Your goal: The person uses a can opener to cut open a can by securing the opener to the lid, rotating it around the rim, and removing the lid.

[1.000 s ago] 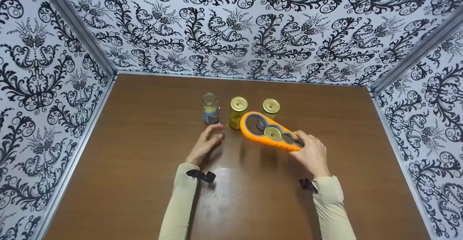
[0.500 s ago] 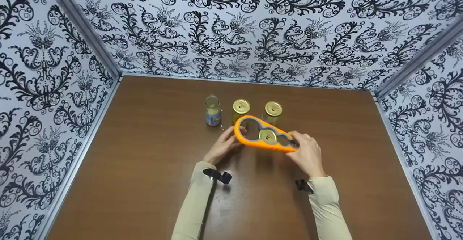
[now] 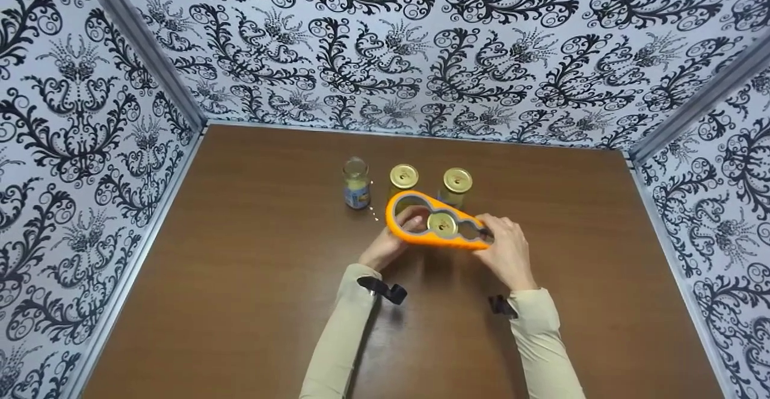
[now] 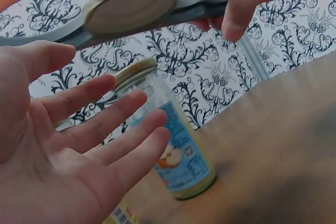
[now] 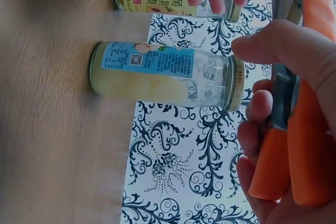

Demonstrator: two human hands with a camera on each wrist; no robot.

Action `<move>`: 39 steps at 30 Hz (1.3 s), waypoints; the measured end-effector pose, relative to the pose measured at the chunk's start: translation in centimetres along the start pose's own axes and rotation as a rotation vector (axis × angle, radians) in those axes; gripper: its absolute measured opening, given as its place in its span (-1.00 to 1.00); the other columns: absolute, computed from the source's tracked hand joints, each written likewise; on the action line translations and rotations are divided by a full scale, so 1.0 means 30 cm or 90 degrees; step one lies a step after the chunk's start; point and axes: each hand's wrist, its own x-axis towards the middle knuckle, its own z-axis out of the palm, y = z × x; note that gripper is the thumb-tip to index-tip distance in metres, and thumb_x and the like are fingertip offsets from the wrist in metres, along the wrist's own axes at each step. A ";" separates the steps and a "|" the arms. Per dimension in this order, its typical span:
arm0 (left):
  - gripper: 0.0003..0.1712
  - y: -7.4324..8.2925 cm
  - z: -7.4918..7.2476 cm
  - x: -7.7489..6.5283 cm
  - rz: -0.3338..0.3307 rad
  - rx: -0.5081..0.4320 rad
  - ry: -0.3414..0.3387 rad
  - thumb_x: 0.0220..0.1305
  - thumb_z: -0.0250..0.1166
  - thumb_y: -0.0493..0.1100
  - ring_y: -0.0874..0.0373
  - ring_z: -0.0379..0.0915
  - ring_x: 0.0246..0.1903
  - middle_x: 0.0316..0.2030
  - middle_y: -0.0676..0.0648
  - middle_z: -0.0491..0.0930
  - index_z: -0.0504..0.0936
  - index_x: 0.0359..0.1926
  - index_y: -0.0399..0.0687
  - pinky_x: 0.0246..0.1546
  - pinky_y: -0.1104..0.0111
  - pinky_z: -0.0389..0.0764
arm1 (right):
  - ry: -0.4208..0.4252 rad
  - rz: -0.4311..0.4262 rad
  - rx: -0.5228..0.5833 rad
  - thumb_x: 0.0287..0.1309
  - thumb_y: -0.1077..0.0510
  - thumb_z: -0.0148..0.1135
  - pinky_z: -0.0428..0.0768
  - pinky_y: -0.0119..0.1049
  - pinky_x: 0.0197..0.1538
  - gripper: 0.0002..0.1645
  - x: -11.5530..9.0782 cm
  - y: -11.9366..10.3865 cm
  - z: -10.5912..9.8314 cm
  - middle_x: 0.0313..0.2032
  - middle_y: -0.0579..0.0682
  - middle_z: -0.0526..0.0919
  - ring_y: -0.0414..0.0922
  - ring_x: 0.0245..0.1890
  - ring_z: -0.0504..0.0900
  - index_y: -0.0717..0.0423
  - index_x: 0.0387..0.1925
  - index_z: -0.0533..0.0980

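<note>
1. Head: the right hand (image 3: pixel 506 248) grips an orange opener (image 3: pixel 442 242) above the surface (image 3: pixel 252 236); a lidless jar (image 3: pixel 357 185) stands toward its far edge.
2. Left wrist: the left hand (image 4: pixel 68 145), spread and empty, lies below the lid (image 4: pixel 131 11) seated in the opener; freeing it seems the step.
3. Right wrist: curled fingers (image 5: pixel 257 106) hold the handles (image 5: pixel 312 156); next probably calls for a left-hand pinch.

Right hand (image 3: pixel 506 250) grips narrow end of orange jar opener (image 3: pixel 442 241). Left hand (image 3: pixel 388 247) reaches under the big ring, fingers showing through it. Gold lid (image 3: pixel 442 224) in opener's middle hole, between hands. On the desk (image 3: pixel 258 266): open jar (image 3: pixel 357 189) beyond left hand and to its left; gold-capped jar (image 3: pixel 403 176) straight beyond left hand; second capped jar (image 3: pixel 458 180) beyond the gap between hands.
</note>
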 end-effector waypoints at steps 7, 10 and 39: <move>-0.47 -0.017 0.035 0.012 -0.044 -0.091 0.028 0.39 -0.03 -0.22 0.19 0.43 -0.08 -0.06 0.01 0.48 0.22 0.28 -0.48 0.03 0.36 0.43 | -0.004 -0.022 0.016 -0.34 0.19 0.59 0.40 0.02 -0.06 -0.48 0.010 -0.009 0.010 -0.34 -0.01 0.67 0.05 -0.30 0.51 0.13 -0.20 0.61; -0.51 -0.042 0.038 0.025 -0.049 -0.155 0.050 0.39 -0.04 -0.19 0.18 0.46 -0.12 -0.09 0.00 0.50 0.28 0.23 -0.42 0.00 0.37 0.45 | -0.004 -0.026 0.018 -0.34 0.20 0.59 0.40 0.02 -0.04 -0.48 0.013 -0.010 0.010 -0.33 -0.01 0.66 0.05 -0.29 0.50 0.13 -0.19 0.61; -0.37 -0.058 0.038 0.019 -0.082 -0.305 0.041 -0.05 0.48 0.23 0.15 0.51 -0.23 -0.20 -0.04 0.58 0.51 -0.07 0.00 -0.22 0.36 0.46 | 0.019 -0.055 0.050 -0.36 0.16 0.57 0.33 -0.03 -0.14 -0.46 0.023 -0.021 0.039 -0.35 0.02 0.62 0.04 -0.31 0.45 0.18 -0.21 0.57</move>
